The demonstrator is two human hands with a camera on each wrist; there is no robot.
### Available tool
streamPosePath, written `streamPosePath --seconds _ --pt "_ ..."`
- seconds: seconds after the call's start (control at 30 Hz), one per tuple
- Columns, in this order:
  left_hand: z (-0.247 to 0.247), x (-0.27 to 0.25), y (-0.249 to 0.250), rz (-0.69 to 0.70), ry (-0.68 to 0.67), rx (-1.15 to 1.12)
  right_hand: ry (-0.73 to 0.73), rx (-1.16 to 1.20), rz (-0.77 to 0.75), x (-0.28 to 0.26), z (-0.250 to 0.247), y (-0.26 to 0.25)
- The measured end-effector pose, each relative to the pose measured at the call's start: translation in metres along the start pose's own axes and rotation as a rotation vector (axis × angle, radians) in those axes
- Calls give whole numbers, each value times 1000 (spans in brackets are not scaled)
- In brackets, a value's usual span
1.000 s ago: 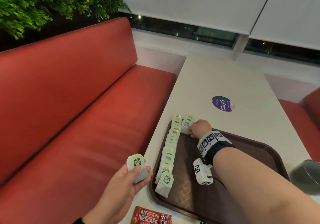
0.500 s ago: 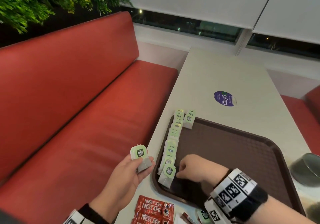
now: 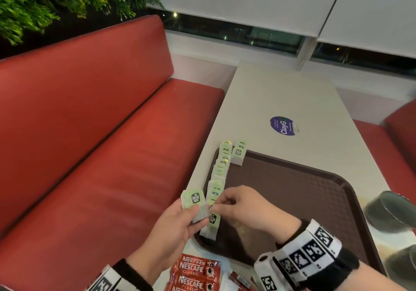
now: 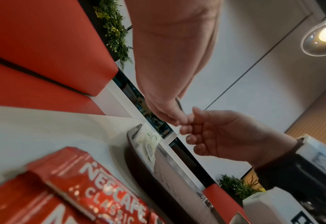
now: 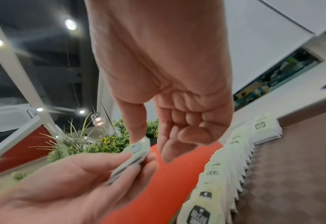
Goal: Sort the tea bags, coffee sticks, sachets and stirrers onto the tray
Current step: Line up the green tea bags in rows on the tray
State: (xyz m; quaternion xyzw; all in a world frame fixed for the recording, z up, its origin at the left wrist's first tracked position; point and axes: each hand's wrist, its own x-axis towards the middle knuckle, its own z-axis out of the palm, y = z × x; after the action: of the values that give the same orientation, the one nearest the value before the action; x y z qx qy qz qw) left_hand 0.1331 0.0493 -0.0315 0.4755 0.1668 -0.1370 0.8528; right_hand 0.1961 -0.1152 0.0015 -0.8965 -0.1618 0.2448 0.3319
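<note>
As tea bags (image 3: 195, 203) look light, limp: L hand (image 3: 177, 225) holds small stack; R hand (image 3: 242, 207) fingers curled, reaching — pinch top bag by tag edge.

Red bench (image 3: 94, 137) along left, padded back. Pale table (image 3: 279, 97) at centre, purple sticker (image 3: 283, 126) on top. Green plants (image 3: 56, 0) far left, above bench. White blinds (image 3: 258, 0) partly lowered over dark windows (image 3: 225, 32). Pendant lamp (image 4: 325, 36) lit.
</note>
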Motion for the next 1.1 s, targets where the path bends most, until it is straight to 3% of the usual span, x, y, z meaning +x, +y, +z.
streamPosePath --seconds 0.17,0.37,0.5,0.57,0.77,0.9,1.1 --pt "10 9 2 22 -65 130 174 192 1 5 7 6" --pt "14 18 5 32 -25 156 153 370 4 18 -12 13" --pt "6 22 7 -12 77 73 413 479 159 50 -43 39" --pt "2 22 6 -22 95 39 463 453 261 68 -54 54" --pt "-7 19 2 -38 117 17 401 386 505 109 -58 75" --pt "-8 17 3 -45 120 8 319 249 457 125 -58 84" --pt "-10 14 3 -47 116 20 330 146 496 134 -59 92"
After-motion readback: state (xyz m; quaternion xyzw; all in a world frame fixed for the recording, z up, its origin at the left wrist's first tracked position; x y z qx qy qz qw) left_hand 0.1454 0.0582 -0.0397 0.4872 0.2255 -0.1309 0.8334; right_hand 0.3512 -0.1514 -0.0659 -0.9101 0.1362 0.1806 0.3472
